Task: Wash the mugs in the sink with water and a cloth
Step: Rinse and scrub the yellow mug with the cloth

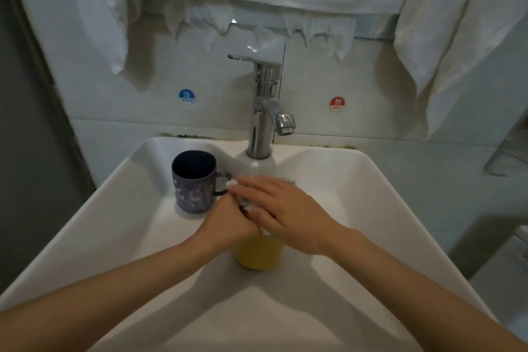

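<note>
My left hand is curling its fingers in at the top of the yellow mug, gripping it there. My right hand is lying across the mug's mouth with its fingers stretched out nearly straight, pressing the white cloth down onto it. The yellow mug is sitting directly beneath both sets of fingers, in the basin of the white sink. The dark blue mug is standing upright just beyond my left fingers, its handle pointing toward my right fingertips and almost meeting the cloth.

My hands are covering the yellow mug's rim and handle, so only its lower wall is showing, and that is blurred. The cloth is peeking out only as crumpled white scraps between and beyond my fingers. Exactly where my left fingertips are pinching is hidden.

The yellow mug is looking plain and smooth. The blue one is carrying a pale pattern too faint to read.
</note>
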Motion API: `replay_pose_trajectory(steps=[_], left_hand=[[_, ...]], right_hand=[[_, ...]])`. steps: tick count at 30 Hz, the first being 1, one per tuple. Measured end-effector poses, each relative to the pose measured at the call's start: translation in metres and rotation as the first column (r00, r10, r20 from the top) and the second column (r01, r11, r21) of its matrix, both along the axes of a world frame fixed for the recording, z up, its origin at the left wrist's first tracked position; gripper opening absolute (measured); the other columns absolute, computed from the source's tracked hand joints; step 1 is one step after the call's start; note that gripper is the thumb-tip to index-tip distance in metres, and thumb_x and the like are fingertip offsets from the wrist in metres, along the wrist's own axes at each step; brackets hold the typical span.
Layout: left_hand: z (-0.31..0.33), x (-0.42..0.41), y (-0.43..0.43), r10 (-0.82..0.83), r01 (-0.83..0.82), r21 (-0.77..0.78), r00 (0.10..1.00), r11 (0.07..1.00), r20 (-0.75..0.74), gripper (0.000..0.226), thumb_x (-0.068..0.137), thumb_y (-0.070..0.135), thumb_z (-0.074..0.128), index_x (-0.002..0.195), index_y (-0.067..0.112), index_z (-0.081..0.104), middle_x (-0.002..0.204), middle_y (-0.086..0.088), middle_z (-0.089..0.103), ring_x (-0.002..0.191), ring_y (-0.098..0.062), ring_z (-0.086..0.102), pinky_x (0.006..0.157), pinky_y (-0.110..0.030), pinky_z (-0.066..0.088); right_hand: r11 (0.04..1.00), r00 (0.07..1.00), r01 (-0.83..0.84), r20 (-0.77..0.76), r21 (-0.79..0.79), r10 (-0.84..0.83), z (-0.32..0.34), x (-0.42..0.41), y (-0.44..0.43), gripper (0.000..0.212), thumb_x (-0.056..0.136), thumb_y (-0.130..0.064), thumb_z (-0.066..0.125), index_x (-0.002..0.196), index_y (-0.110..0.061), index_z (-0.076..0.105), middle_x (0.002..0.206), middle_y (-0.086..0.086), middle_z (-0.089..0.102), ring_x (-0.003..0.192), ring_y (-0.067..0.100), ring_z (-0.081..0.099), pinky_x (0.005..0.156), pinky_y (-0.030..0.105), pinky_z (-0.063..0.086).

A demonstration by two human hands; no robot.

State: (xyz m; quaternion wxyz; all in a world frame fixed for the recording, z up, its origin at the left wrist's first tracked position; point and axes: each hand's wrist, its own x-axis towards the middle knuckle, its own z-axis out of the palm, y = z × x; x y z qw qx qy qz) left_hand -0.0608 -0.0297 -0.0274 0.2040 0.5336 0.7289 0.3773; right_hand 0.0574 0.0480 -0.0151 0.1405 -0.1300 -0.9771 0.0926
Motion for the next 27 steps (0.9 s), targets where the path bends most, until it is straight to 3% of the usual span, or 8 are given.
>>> replay_pose_trajectory(steps=[2,5,7,10,12,18,23,27], left_hand=[[-0.006,-0.002,0.000,-0.028,0.017,0.102,0.994,0.995,0.106,0.061,0.068,0.023,0.080,0.120,0.025,0.048,0.107,0.011,0.056,0.100,-0.007,0.054,0.076,-0.013,0.042],[-0.009,-0.002,0.000,-0.036,0.007,0.146,0.980,0.989,0.196,0.072,0.057,0.032,0.085,0.116,0.036,0.044,0.107,0.020,0.053,0.099,-0.001,0.053,0.075,-0.011,0.046],[-0.012,-0.003,0.001,-0.026,-0.003,0.129,0.975,0.992,0.222,0.071,0.058,0.031,0.085,0.117,0.034,0.045,0.109,0.017,0.054,0.100,-0.002,0.054,0.075,-0.012,0.046],[-0.012,-0.005,0.002,-0.003,-0.025,0.120,0.974,0.992,0.225,0.061,0.067,0.016,0.080,0.117,0.027,0.047,0.108,0.008,0.058,0.093,-0.003,0.055,0.074,-0.015,0.047],[-0.011,-0.005,0.003,0.022,-0.047,0.114,0.977,0.992,0.213,0.053,0.071,0.009,0.074,0.115,0.023,0.047,0.104,0.004,0.059,0.087,-0.001,0.053,0.073,-0.018,0.049],[-0.005,-0.006,0.003,0.033,-0.114,0.120,0.843,0.986,0.536,0.082,0.044,0.053,0.073,0.117,0.026,0.047,0.116,0.004,0.056,0.104,-0.016,0.057,0.087,-0.038,0.053],[-0.003,-0.010,0.000,0.012,-0.122,0.112,0.726,0.986,0.688,0.088,0.048,0.049,0.070,0.126,0.017,0.047,0.121,-0.002,0.056,0.109,-0.021,0.057,0.089,-0.046,0.052],[0.000,-0.011,-0.001,-0.098,-0.018,0.153,0.695,0.988,0.713,0.067,0.057,0.038,0.068,0.119,0.021,0.049,0.120,-0.003,0.058,0.105,-0.020,0.059,0.082,-0.039,0.054]], right_hand=[[0.959,0.987,0.104,-0.092,-0.264,-0.132,0.002,0.001,0.009,0.044,0.099,-0.039,0.024,0.142,-0.036,0.035,0.149,-0.010,0.034,0.136,0.008,0.030,0.112,0.029,0.025],[0.748,0.953,0.182,-0.075,-0.638,-0.295,0.004,0.014,0.021,0.038,0.102,-0.038,0.027,0.138,-0.037,0.039,0.140,-0.003,0.045,0.123,0.013,0.046,0.098,0.028,0.043],[0.813,0.955,0.200,-0.076,-0.547,-0.286,0.001,0.016,0.015,0.040,0.102,-0.036,0.028,0.140,-0.031,0.037,0.143,-0.003,0.042,0.125,0.013,0.043,0.100,0.023,0.037],[0.989,0.986,0.106,-0.121,-0.103,-0.119,-0.004,0.006,-0.005,0.046,0.102,-0.036,0.022,0.142,-0.022,0.038,0.150,-0.005,0.034,0.138,0.014,0.028,0.111,0.021,0.015],[0.995,0.995,0.039,-0.092,0.093,-0.031,-0.006,0.003,-0.006,0.052,0.098,-0.040,0.015,0.141,-0.025,0.040,0.149,-0.006,0.035,0.139,0.016,0.026,0.114,0.029,0.015],[0.821,0.867,0.189,-0.302,-0.539,-0.397,-0.011,0.011,0.021,0.044,0.101,-0.042,0.027,0.141,-0.029,0.036,0.141,-0.007,0.045,0.127,0.011,0.043,0.107,0.030,0.035],[0.858,0.848,0.200,-0.355,-0.473,-0.393,-0.022,0.010,0.020,0.044,0.097,-0.044,0.035,0.135,-0.022,0.038,0.129,-0.007,0.049,0.110,0.003,0.048,0.086,0.001,0.034],[0.915,0.793,0.199,-0.491,-0.352,-0.361,-0.023,0.010,0.021,0.044,0.088,-0.057,0.029,0.105,-0.024,0.051,0.096,-0.008,0.058,0.084,0.003,0.055,0.072,0.009,0.042]])
